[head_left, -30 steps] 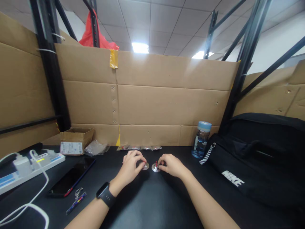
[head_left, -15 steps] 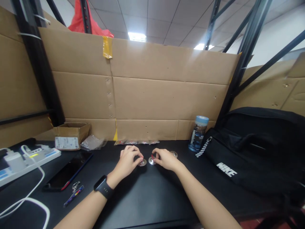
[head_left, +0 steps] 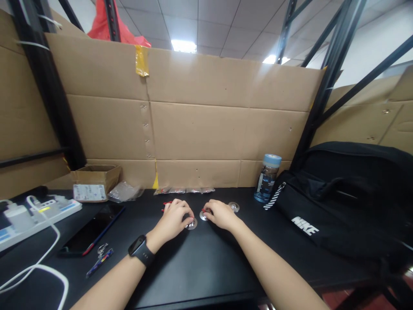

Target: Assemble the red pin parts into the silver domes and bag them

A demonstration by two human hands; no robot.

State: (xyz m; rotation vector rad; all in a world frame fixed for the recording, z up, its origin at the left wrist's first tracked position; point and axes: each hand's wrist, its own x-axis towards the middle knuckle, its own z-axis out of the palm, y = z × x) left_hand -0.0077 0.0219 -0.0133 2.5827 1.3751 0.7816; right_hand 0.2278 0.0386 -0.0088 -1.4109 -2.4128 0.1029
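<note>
Beside right hand [head_left: 220, 214], metal disc [head_left: 235, 207], now more exposed

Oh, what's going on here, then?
A person is handling small shiny metal discs on a black table. The left hand has its fingertips at one disc; the right hand is at a second disc, just beside it. Both discs lie on the table; whether either is firmly gripped is hard to tell. A third disc lies just beyond the right wrist.
</note>
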